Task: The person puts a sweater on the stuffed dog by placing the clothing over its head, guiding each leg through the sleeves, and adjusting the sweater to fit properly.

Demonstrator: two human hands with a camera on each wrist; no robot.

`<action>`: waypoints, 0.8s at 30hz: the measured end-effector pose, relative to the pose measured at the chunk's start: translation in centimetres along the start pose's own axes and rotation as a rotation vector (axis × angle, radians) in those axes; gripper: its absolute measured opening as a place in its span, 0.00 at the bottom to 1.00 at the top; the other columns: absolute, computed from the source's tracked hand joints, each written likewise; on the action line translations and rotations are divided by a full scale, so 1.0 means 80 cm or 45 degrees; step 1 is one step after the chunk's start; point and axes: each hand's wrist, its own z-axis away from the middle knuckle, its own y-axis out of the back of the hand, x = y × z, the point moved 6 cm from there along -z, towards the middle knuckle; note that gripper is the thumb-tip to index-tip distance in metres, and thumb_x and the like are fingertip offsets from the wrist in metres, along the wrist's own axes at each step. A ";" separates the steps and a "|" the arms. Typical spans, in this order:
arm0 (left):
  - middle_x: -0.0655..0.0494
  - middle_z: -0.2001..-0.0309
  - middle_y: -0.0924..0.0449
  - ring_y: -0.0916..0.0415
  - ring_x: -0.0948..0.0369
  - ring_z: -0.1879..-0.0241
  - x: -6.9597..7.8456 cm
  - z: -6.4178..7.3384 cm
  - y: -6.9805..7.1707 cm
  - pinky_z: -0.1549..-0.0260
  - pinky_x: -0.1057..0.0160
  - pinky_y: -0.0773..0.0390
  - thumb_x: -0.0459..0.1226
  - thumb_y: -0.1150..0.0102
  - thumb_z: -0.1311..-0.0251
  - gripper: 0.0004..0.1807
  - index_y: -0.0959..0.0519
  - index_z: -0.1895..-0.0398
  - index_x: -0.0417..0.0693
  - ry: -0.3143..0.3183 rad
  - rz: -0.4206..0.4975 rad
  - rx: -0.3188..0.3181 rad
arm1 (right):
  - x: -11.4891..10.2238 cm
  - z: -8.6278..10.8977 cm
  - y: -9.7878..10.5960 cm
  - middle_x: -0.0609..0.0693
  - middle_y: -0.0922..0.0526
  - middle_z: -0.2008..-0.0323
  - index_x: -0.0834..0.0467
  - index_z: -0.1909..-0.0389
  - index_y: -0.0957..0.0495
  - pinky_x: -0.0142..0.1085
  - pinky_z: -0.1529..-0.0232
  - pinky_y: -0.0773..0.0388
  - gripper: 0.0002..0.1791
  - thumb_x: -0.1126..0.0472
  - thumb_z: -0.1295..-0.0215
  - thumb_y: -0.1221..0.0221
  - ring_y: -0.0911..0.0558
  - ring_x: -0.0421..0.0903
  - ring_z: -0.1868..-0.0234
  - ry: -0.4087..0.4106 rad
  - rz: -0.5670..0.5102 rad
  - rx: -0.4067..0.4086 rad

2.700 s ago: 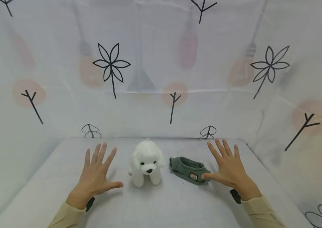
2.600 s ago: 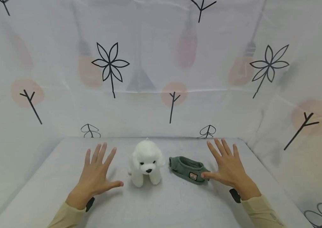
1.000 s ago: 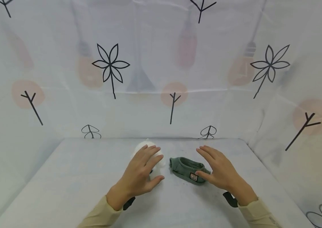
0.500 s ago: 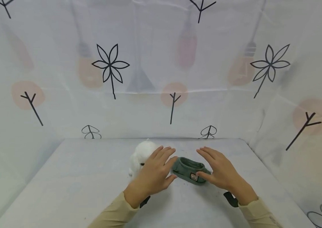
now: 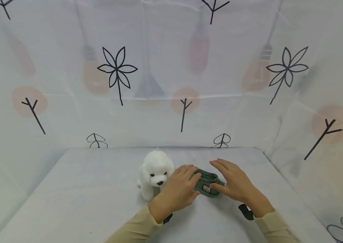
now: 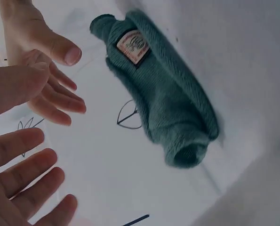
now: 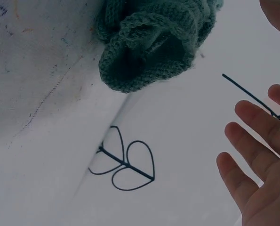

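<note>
two sets of fingers [image 7: 252,143], loosely apart: on my head feed the left hand [image 5: 178,187] and right hand [image 5: 236,182] hover near the green garment [image 5: 201,185], right of lower centre, white plush dog [image 5: 156,165] left of it.

Green garment [image 5: 208,181] partly behind left hand [image 5: 178,187]

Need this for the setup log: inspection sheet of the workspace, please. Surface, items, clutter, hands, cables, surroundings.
Surface: white table, small coloured marks in the right wrist view.
Job's things: white plush dog, upright; green knitted garment with a label, lying beside it.
Clutter: nothing seen.
Hands: left hand and right hand near the garment, both apart from it, holding nothing.
Cables: nothing seen.
Surroundings: pale backdrop printed with plant drawings.
</note>
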 end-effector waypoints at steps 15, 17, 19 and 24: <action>0.54 0.43 0.29 0.29 0.59 0.44 -0.010 -0.008 -0.064 0.48 0.62 0.26 0.48 0.34 0.44 0.30 0.28 0.40 0.47 0.239 0.320 -0.318 | 0.015 0.005 -0.018 0.58 0.27 0.40 0.53 0.35 0.32 0.57 0.46 0.30 0.41 0.42 0.49 0.31 0.29 0.59 0.40 -0.127 -0.012 -0.135; 0.54 0.41 0.30 0.27 0.59 0.45 -0.012 -0.009 -0.071 0.51 0.62 0.25 0.48 0.35 0.43 0.31 0.30 0.38 0.47 0.278 0.381 -0.366 | 0.016 0.005 -0.020 0.58 0.27 0.40 0.53 0.35 0.32 0.58 0.45 0.32 0.40 0.43 0.48 0.32 0.30 0.60 0.39 -0.143 -0.013 -0.164; 0.55 0.40 0.31 0.26 0.59 0.47 -0.014 -0.010 -0.078 0.53 0.63 0.24 0.47 0.36 0.41 0.31 0.31 0.36 0.49 0.313 0.440 -0.405 | 0.016 0.005 -0.022 0.58 0.27 0.40 0.54 0.36 0.31 0.59 0.45 0.32 0.39 0.44 0.48 0.31 0.31 0.60 0.38 -0.153 -0.021 -0.185; 0.57 0.39 0.31 0.24 0.60 0.50 -0.018 -0.012 -0.090 0.57 0.62 0.22 0.45 0.37 0.40 0.30 0.32 0.35 0.51 0.367 0.529 -0.470 | 0.014 0.006 -0.027 0.57 0.26 0.41 0.56 0.40 0.27 0.58 0.45 0.32 0.35 0.48 0.48 0.30 0.30 0.60 0.38 -0.165 -0.052 -0.217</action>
